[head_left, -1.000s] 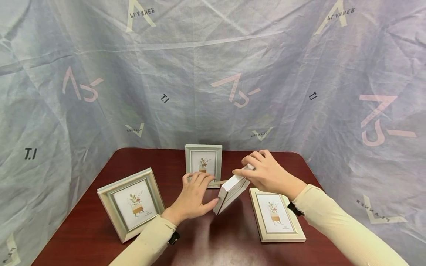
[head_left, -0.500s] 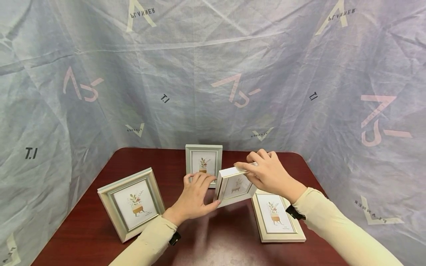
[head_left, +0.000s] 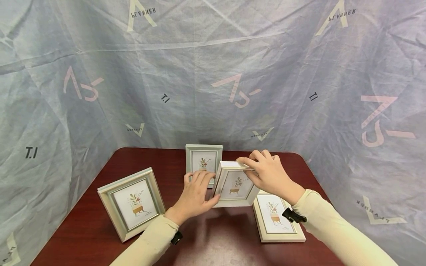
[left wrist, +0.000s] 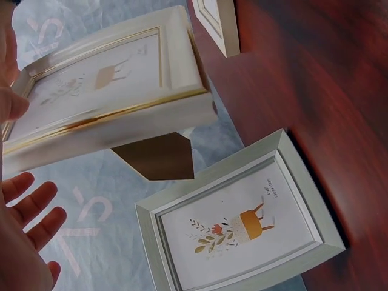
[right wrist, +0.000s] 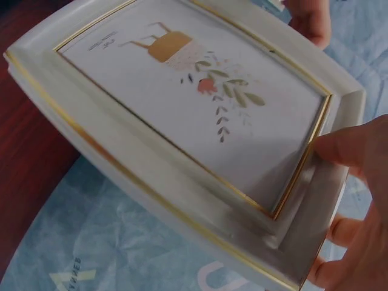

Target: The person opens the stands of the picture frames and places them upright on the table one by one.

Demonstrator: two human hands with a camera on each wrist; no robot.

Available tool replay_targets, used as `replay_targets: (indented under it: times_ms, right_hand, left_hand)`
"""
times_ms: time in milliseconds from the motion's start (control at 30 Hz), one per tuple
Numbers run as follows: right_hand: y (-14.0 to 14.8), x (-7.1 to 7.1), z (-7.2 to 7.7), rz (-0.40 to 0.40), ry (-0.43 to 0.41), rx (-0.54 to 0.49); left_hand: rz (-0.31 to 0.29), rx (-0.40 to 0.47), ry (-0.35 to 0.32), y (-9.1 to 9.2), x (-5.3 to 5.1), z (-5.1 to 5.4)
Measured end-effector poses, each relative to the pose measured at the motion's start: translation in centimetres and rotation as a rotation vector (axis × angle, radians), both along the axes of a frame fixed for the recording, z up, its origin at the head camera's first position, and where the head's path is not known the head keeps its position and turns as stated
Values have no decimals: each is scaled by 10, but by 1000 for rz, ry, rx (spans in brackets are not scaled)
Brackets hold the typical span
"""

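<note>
My right hand (head_left: 271, 177) pinches the top edge of a white picture frame (head_left: 234, 186), thumb on the front and fingers behind. Held nearly upright, the frame faces me with its potted-plant print. In the left wrist view a brown stand flap (left wrist: 159, 156) juts out behind it. Beside the frame's left edge is my left hand (head_left: 196, 195), its fingers loosely spread. Those fingers (left wrist: 37, 203) appear apart from the frame in the left wrist view; whether the thumb touches it, I cannot tell. In the right wrist view the print (right wrist: 188, 103) shows at close range.
A grey-green picture frame (head_left: 188, 159) stands at the back, partly behind the left hand. A champagne-coloured frame (head_left: 128, 231) leans at left. Another cream frame (head_left: 283, 236) sits at right, partly covered. All rest on a dark red table (head_left: 213, 240), with grey cloth (head_left: 186, 55) around.
My right hand has turned the white frame from nearly edge-on to facing me and brought it more upright. The left hand has barely moved.
</note>
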State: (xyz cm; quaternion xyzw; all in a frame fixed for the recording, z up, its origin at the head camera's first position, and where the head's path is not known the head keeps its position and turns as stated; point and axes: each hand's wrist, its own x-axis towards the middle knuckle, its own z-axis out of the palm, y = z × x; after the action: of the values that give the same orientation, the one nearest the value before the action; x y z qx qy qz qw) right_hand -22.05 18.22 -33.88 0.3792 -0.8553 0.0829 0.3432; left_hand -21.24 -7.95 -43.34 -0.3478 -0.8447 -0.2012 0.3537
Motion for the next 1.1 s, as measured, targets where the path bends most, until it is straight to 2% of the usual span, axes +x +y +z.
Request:
replay_targets:
  times_ms: [200, 533, 767, 1100]
  right_hand:
    - [-4, 5, 1, -47, -23, -15]
    - [-7, 6, -3, -50, -38, -14]
    - [-8, 7, -4, -73, -59, 5]
    - [-8, 7, -4, -55, -45, 7]
  left_hand:
    - [1, 44, 21, 4, -2, 1]
    - [16, 89, 59, 12, -4, -5]
    - [18, 103, 23, 13, 0, -6]
    - [-65, 223, -104, 14, 1, -3]
